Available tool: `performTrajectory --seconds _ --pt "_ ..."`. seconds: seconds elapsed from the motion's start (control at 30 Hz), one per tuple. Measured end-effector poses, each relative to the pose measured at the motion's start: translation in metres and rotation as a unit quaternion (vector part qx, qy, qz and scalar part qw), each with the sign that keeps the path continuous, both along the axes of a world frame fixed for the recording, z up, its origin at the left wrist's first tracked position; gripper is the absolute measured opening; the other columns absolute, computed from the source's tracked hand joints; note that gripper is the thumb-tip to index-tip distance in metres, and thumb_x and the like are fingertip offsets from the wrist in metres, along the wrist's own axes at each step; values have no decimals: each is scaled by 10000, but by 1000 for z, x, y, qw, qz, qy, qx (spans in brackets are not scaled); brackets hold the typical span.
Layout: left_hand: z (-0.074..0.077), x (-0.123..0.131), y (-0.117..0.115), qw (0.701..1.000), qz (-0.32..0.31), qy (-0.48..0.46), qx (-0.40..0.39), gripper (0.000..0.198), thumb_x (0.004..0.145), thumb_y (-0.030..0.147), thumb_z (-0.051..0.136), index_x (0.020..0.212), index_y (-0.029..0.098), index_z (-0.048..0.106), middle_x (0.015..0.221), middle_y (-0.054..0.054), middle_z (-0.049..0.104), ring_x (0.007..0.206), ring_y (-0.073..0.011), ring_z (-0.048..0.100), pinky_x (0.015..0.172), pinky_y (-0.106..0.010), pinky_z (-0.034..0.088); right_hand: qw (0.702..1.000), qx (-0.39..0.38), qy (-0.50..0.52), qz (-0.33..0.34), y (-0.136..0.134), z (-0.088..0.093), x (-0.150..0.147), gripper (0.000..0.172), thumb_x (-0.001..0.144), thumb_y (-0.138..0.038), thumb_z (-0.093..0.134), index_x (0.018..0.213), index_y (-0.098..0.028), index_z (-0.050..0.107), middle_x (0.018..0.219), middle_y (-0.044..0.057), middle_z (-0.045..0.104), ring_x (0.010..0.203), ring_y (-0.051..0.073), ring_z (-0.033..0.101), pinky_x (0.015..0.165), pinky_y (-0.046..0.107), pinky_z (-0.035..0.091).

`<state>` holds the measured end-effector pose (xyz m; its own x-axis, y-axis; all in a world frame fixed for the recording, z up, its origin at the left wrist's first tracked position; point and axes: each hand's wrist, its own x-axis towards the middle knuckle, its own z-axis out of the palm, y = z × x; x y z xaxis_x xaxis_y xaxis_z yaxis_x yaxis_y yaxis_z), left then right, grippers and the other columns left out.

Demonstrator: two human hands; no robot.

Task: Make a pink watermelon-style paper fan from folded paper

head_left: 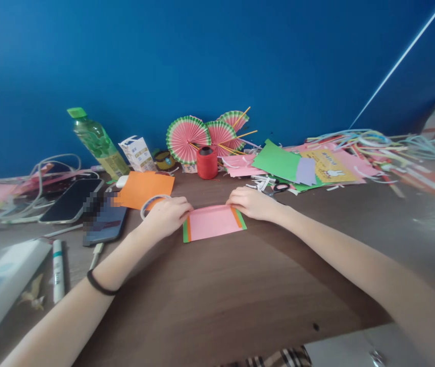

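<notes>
A pink paper sheet (pixel 212 223) with orange and green strips along both short ends lies flat on the brown desk (pixel 217 295). My left hand (pixel 168 215) grips its top left corner with curled fingers. My right hand (pixel 251 203) pinches the top right corner in the same way. Both forearms reach in from the bottom edge, and a black band circles my left wrist.
An orange sheet (pixel 143 187), tape ring (pixel 152 201) and two phones (pixel 72 200) lie left. Behind stand a red thread spool (pixel 206 162), watermelon paper fans (pixel 188 136), a green bottle (pixel 97 141) and a small carton (pixel 137 153). Scissors (pixel 278 188) and coloured paper scraps (pixel 316 165) spread right.
</notes>
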<state>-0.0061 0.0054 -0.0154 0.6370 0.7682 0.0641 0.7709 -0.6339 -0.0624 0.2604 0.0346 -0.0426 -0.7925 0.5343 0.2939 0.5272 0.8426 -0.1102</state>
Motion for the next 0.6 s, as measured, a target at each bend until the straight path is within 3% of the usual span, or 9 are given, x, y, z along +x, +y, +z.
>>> performTrajectory --seconds 0.47,0.6 --pt "2 7 -8 992 -17 83 92 245 841 159 354 811 164 597 796 -61 598 741 -171 571 689 -291 425 997 1 -48 -66 -13 1 -8 221 795 -18 403 875 -119 584 888 102 572 822 200 480 737 303 380" --pt "4 7 -9 992 -26 90 89 215 827 141 381 808 164 594 793 -55 597 745 -169 571 687 -285 428 994 39 -84 -63 -15 2 -10 219 786 0 399 858 -110 574 874 102 554 803 200 463 718 299 358"
